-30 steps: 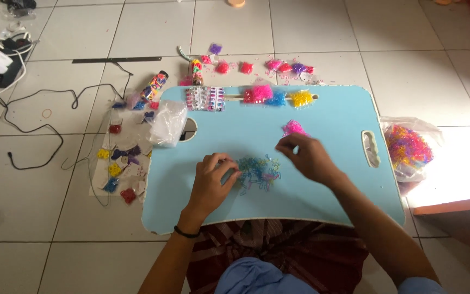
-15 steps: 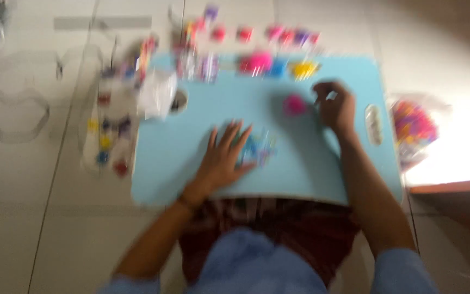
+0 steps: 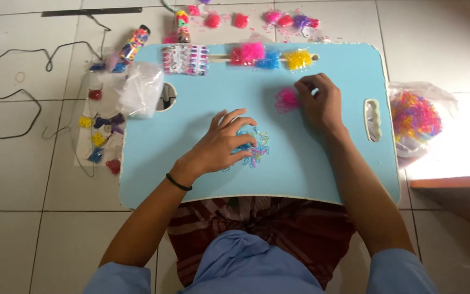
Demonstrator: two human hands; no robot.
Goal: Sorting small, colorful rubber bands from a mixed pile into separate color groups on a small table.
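A light blue lap table (image 3: 191, 158) lies over my knees. My left hand (image 3: 221, 142) rests flat with fingers spread on a heap of small mixed-colour rubber bands (image 3: 257, 149) at the table's middle. My right hand (image 3: 317, 100) reaches further back, fingertips pinched at the edge of a small pile of pink bands (image 3: 285, 99); whether a band is between the fingers is hidden. Along the far edge sit pink bands (image 3: 248, 53), blue bands (image 3: 271, 60) and yellow bands (image 3: 298, 59).
A clear plastic bag (image 3: 140, 92) sits at the table's left edge by a round hole. A bag of multicoloured bands (image 3: 414, 117) lies on the tiled floor to the right. Small bows (image 3: 101, 133), a black cable (image 3: 12, 92) and packets lie to the left.
My right hand moved back and right from the mixed heap to the pink pile. My left hand opened flat onto the mixed heap. The camera view shifted, so the table sits higher in the frame.
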